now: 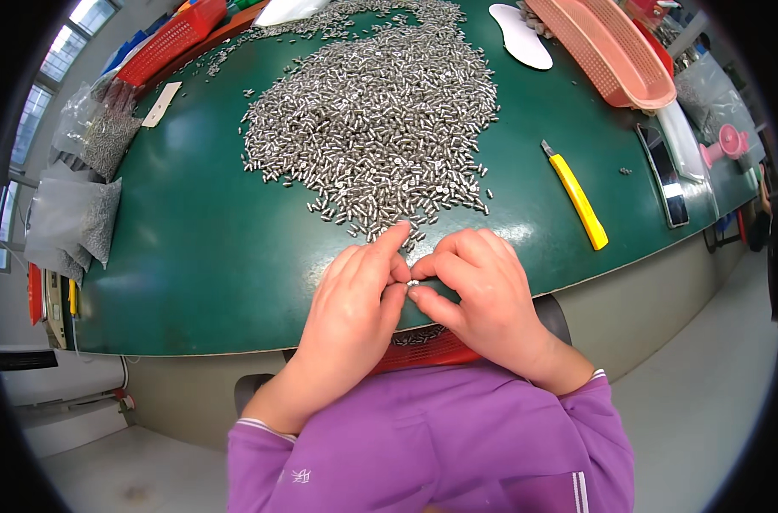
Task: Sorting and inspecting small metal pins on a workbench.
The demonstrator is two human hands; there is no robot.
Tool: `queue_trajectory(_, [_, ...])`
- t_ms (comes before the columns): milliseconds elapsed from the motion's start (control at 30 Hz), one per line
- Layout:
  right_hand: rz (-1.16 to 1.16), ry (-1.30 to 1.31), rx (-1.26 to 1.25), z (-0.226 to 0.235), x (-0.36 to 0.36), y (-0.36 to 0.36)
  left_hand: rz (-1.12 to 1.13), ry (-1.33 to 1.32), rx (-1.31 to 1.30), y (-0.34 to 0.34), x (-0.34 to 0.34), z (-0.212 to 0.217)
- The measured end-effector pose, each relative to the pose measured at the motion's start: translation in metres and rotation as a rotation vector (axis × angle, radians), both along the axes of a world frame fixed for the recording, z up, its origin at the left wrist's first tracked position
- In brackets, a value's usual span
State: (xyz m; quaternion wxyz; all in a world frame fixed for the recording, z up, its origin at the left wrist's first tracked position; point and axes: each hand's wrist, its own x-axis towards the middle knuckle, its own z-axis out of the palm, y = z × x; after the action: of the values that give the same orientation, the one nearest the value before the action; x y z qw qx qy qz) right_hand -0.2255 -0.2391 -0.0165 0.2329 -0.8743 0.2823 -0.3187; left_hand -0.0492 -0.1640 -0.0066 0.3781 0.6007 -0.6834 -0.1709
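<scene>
A big heap of small silver metal pins (372,111), short and cylindrical, spreads over the green table (183,282) and narrows toward me. At the near tip of the heap, close to the table's front edge, my two hands meet. The thumb and fingers of my left hand (348,303) are pinched together on small metal pins (413,284). From the other side my right hand (491,299) pinches at the same spot with thumb and index finger. The fingertips partly cover these pins, so their exact number is hidden. Below, a red basket (431,354) holding more pins sits at my lap.
Right of the heap lie a yellow utility knife (580,202), a phone (662,175) and a white insole-shaped piece (520,37). A pink basket (611,51) stands far right, a red basket (171,41) far left. Bags of metal parts (74,214) line the left edge.
</scene>
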Motion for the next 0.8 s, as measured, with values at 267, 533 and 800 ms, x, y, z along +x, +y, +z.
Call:
queue_trajectory(267, [-0.006, -0.003, -0.008, 0.0000, 0.0002, 0.0012, 0.016, 0.013, 0.060, 0.0010, 0.0021, 0.0059])
queue_trajectory(533, [0.008, -0.005, 0.036, 0.0000, -0.0022, -0.0004, 0.062, 0.126, 0.124, 0.0064, 0.0035, 0.0021])
queue_trajectory(800, [0.003, 0.001, 0.030, -0.0011, -0.0018, 0.0004, 0.082, 0.100, 0.064, 0.0046, 0.0017, -0.0005])
